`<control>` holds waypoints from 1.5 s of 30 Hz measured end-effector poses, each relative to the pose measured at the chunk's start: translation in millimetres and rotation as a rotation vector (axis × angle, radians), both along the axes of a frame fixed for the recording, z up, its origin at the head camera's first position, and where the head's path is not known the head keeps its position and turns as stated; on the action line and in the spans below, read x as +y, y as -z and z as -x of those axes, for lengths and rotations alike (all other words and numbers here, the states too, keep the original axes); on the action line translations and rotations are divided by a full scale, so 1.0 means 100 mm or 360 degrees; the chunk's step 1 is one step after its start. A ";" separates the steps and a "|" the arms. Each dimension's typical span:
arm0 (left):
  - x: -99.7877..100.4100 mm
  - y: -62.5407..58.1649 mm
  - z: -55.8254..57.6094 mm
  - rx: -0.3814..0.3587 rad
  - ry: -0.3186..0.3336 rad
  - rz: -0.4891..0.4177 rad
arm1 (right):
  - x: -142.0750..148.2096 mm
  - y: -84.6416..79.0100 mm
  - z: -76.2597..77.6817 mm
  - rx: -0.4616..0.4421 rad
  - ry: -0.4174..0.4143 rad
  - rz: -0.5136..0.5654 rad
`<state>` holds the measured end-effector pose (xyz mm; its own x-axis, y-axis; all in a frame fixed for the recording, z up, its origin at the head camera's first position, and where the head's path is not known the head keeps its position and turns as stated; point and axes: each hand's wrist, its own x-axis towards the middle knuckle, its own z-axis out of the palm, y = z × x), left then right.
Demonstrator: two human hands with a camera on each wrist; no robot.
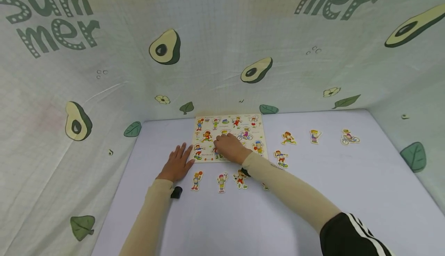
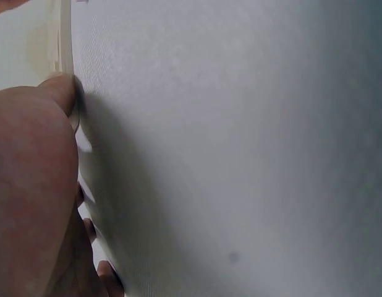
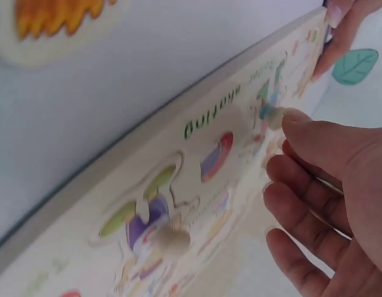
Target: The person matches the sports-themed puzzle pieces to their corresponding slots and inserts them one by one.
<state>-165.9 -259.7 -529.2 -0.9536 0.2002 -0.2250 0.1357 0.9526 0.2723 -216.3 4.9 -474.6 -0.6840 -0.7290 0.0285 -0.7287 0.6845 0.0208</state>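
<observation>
In the head view, a pale puzzle board [image 1: 229, 161] with sports figures lies at the table's far edge. My left hand [image 1: 176, 164] rests on the table, fingers spread and thumb against the board's left edge; the thumb [image 2: 60, 91] touches that edge in the left wrist view. My right hand [image 1: 231, 148] is over the board's middle, hiding some figures. In the right wrist view its fingers [image 3: 290, 204] are bent, and the thumb tip is right at a small knob [image 3: 274, 117]; I cannot tell whether it is pinched. Nearer, another knob [image 3: 174, 239] stands on a roller skater figure [image 3: 148, 216].
Loose figure pieces lie in front of the board: a basketball player [image 1: 196, 181], a pink-capped figure [image 1: 222, 182] and a footballer [image 1: 240, 179]. My right forearm partly covers another. To the right lie a runner [image 1: 288, 138], a skateboarder [image 1: 280, 158], a yellow-haired figure [image 1: 314, 136] and a cyclist [image 1: 349, 137].
</observation>
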 end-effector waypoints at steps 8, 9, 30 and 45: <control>-0.01 -0.03 -0.02 0.0017 0.0015 0.0006 | 0.32 -0.07 -0.09 0.0079 0.0039 0.0129; -0.01 -0.04 -0.02 0.0014 0.0015 0.0002 | 0.38 -0.08 -0.11 0.0072 0.0052 0.0147; 0.00 -0.09 -0.08 -0.0060 -0.0020 0.0019 | 1.52 0.05 -0.43 0.0048 0.0361 0.0397; 0.04 -0.12 -0.03 -0.0051 0.0017 0.0006 | 2.11 0.18 -0.57 0.0077 0.0531 0.0409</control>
<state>-162.6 -255.2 -517.3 -0.9437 0.2093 -0.2560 0.1371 0.9522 0.2730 -159.2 216.2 -492.5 -0.8745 -0.4329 0.2186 -0.4688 0.8700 -0.1526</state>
